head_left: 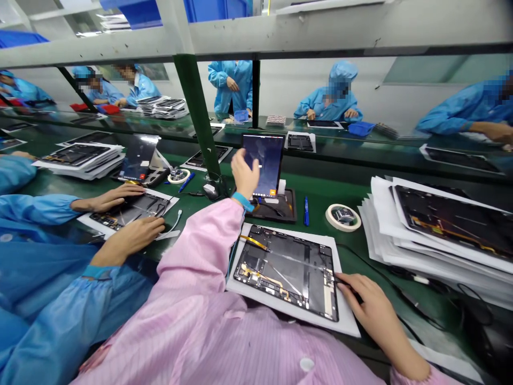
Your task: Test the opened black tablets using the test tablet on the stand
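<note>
An opened tablet (285, 272) with its inner parts and ribbon cables showing lies on a white sheet (348, 321) before me. At the tablet's right edge my right hand (366, 302) pinches a dark cable plug (348, 286); whether it is seated in the port I cannot tell. My left hand (245, 174) is raised with its fingers apart, in front of a lit tablet screen (266, 160). Whether the fingers touch the glass is unclear. The screen leans upright behind a black tray-like housing (289, 206). A blue band circles my left wrist.
A tape roll (343, 217) and a blue pen (306, 211) lie right of the screen. Papers and opened tablets form a tall stack (401, 240) at right. Left, a co-worker's hands (126, 240) rest on another opened tablet. A green post (196, 112) rises behind my left arm.
</note>
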{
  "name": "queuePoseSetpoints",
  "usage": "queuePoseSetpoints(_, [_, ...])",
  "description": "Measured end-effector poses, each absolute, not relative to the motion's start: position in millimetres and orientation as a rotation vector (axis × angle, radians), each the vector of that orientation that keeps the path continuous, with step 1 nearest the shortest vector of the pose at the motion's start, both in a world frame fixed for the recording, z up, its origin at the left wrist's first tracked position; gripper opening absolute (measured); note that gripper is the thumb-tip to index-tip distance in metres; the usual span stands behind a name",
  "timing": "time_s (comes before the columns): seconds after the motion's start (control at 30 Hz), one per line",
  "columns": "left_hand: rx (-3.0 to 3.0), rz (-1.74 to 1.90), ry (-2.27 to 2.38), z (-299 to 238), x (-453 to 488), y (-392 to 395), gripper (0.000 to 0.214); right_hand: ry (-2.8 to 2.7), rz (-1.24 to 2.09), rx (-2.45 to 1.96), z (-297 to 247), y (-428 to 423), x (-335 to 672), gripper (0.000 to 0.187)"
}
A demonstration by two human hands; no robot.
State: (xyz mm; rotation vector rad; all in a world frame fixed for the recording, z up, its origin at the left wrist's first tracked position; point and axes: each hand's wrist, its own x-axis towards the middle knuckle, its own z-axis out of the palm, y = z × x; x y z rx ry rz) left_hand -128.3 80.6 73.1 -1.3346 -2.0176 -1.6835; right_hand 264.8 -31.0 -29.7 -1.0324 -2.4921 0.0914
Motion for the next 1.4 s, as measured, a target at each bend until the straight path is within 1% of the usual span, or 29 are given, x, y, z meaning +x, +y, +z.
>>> queuePoseSetpoints(0.07, [-1.876,-1.425,-1.896,68,-86,52,0.018,-2.554,-0.023,-0.991,-30,-30,263,0.033])
queuePoseSetpoints(0.1, [-2.156,-1.231,-1.846,62,-65,38,0.014,-2.585,-0.065,-0.972,-29,-30,262,0.033])
queuePoseSetpoints(0.13, [-2.361,-1.016,-1.821,54,-45,26,0.016,-2.609,-0.092,-0.957,-28,-31,260,0.032])
queuePoseSetpoints(0.2, [-2.553,-0.662,-1.780,39,-15,6,0.021,-2.627,-0.108,-0.954,-23,-35,254,0.030])
queuePoseSetpoints(0.27, [-2.608,-0.497,-1.742,27,-1,-4,0.027,-2.627,-0.083,-1.018,-15,-43,249,0.031])
queuePoseSetpoints(0.37, [-2.683,-0.488,-1.724,16,-1,-2,0.034,-2.651,-0.032,-1.134,2,-52,245,0.032])
queuePoseSetpoints(0.5, [-2.774,-0.574,-1.867,11,-8,7,0.037,-2.700,0.051,-1.151,23,-43,247,0.026])
queuePoseSetpoints(0.63, [-2.804,-0.555,-1.987,8,-9,6,0.039,-2.593,-0.043,-1.281,21,-8,240,0.028])
queuePoseSetpoints(0.67, [-2.808,-0.544,-1.990,7,-9,5,0.039,-2.588,-0.067,-1.281,17,2,236,0.031])
queuePoseSetpoints(0.77, [-2.814,-0.534,-1.975,4,-9,6,0.039,-2.712,-0.074,-1.252,9,22,223,0.053])
queuePoseSetpoints(0.83, [-2.817,-0.530,-1.965,2,-10,7,0.039,-2.798,-0.099,-1.284,8,26,221,0.060])
queuePoseSetpoints(0.9, [-2.819,-0.522,-1.960,1,-10,8,0.040,-2.815,-0.156,-1.332,11,22,226,0.058])
queuePoseSetpoints(1.0, [-2.821,-0.517,-1.961,0,-11,9,0.039,-2.632,-0.155,-1.323,19,5,241,0.045])
queuePoseSetpoints(1.07, [-2.825,-0.516,-1.965,1,-11,9,0.039,-2.404,-0.036,-1.298,25,-12,249,0.033])
queuePoseSetpoints(1.13, [-2.830,-0.507,-1.973,2,-11,8,0.039,-2.216,0.168,-1.304,29,-29,253,0.026])
queuePoseSetpoints(1.2, [-2.834,-0.493,-1.981,3,-11,7,0.039,-2.084,0.489,-1.356,28,-44,252,0.026])
queuePoseSetpoints(1.33, [-2.836,-0.474,-1.982,3,-12,8,0.040,-1.737,1.336,-1.347,14,-55,246,0.031])
queuePoseSetpoints(1.4, [-2.833,-0.472,-1.976,2,-12,9,0.040,-1.594,1.556,-1.306,6,-53,243,0.033])
